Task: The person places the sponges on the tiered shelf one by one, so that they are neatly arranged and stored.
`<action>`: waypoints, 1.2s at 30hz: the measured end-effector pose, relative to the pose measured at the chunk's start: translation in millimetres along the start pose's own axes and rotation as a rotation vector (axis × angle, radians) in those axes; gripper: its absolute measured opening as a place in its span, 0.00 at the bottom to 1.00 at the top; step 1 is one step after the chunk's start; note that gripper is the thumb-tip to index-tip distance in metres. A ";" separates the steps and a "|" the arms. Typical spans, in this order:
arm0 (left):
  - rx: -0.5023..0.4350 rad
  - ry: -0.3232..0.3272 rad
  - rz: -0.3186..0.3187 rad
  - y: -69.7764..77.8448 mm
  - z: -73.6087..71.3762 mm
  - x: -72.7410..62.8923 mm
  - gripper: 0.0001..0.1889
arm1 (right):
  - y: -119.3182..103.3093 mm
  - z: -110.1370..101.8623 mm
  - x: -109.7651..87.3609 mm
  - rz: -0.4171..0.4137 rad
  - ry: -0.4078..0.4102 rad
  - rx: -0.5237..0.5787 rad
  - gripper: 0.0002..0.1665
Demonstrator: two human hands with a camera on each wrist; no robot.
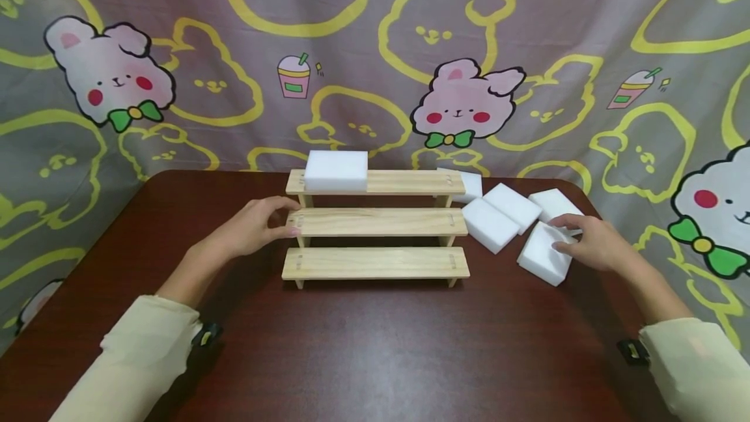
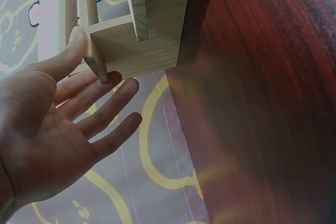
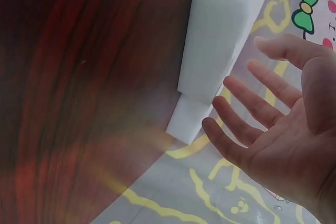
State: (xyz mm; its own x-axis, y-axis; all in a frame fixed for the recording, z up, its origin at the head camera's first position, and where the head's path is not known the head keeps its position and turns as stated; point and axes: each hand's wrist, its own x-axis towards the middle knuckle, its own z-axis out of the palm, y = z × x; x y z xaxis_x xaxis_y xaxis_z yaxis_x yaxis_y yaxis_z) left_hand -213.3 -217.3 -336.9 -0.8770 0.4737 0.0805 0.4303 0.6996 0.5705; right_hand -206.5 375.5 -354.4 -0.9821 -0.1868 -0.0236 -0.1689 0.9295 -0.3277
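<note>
A three-tier wooden stand [image 1: 375, 262] stands on the table, with a white foam block [image 1: 336, 171] lying at the left of its top step. My left hand [image 1: 258, 226] grips the left end of the middle step. The left wrist view shows the left thumb [image 2: 77, 43] against the board's edge, index finger partly hidden behind it and the other fingers spread. On the right, my right hand [image 1: 592, 243] hovers at another foam block [image 1: 547, 254], overlapping it in the head view. Its fingers [image 3: 252, 100] are spread loosely beside the block in the right wrist view.
More white foam blocks lie right of the stand: one behind its top step [image 1: 471, 186], a touching pair [image 1: 491, 225] [image 1: 512, 207], and one block [image 1: 553, 204] farther right. A patterned curtain [image 1: 363, 57] hangs behind the dark reddish table [image 1: 381, 350].
</note>
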 end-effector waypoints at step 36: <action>-0.002 0.009 -0.006 -0.3 0.8 -1.3 0.24 | -3.2 -4.1 -11.2 -0.094 -0.262 0.111 0.49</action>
State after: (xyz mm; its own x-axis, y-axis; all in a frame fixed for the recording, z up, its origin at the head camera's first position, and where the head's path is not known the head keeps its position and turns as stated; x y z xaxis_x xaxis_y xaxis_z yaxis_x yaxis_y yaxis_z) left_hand -212.1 -217.7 -337.9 -0.8815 0.4646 0.0840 0.4243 0.7018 0.5723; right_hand -195.3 375.9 -349.2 -0.9052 -0.3592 -0.2271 -0.2334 0.8667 -0.4408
